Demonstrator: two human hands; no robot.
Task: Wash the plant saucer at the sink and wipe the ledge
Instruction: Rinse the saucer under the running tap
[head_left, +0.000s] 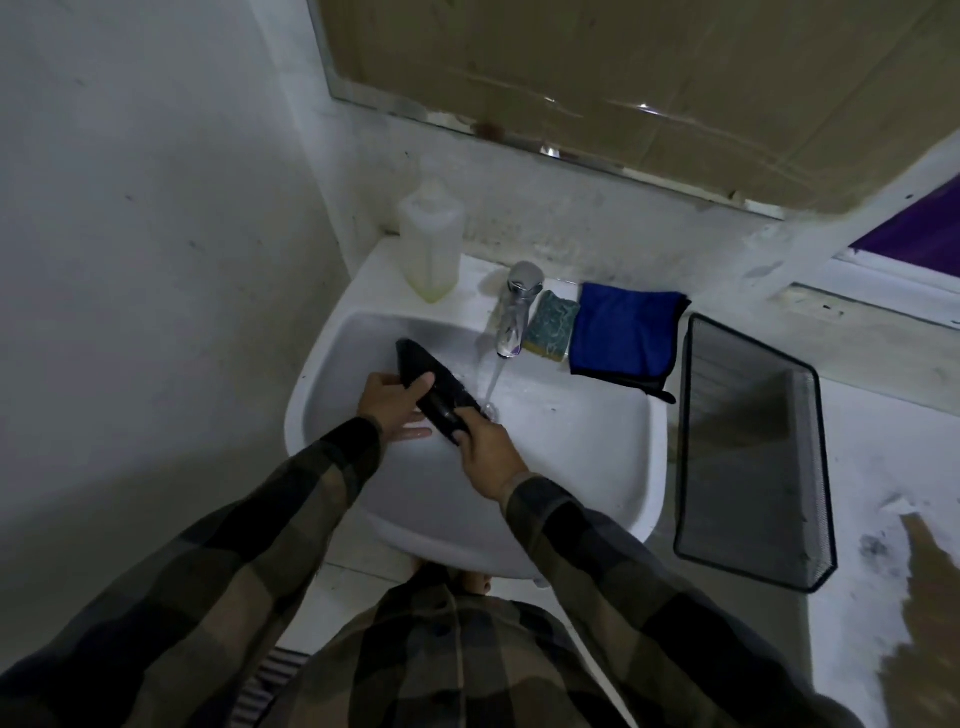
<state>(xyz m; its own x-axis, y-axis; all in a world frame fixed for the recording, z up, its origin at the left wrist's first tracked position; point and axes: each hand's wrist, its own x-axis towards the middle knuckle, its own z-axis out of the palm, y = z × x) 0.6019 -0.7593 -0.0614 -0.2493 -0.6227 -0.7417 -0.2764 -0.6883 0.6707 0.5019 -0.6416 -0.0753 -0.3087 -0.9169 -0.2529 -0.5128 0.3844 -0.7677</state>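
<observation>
The dark, shallow round plastic plant saucer (434, 387) is held tilted on edge over the white ceramic sink (571, 441), inside the basin w/ its far rim toward the back-left corner & its near rim low, just left of the drain. The left hand (397, 402) has its grip clamped on the saucer's left side: thumb over the upper face, fingers (413, 432) spread underneath, tips showing below the rim. The right hand (485, 452) grips the near lower edge, fingers curled round it, back of hand up, wrist bent toward the body. Both forearms, in dark plaid sleeves, angle in from the near edge of the sink & meet at the saucer.

Water runs from the chrome tap (515, 306) at the back edge, the stream landing just right of the saucer.

On the back rim: translucent plastic bottle w/ yellowish liquid (430, 244) at the left corner; green-and-yellow sponge (550, 325) just right of the tap; folded blue microfibre cloth w/ black trim (626, 338) touching the sponge's right side. A black wire-mesh basket (753, 452) sits on the pale ledge (883, 467) beside the sink's right edge.
</observation>
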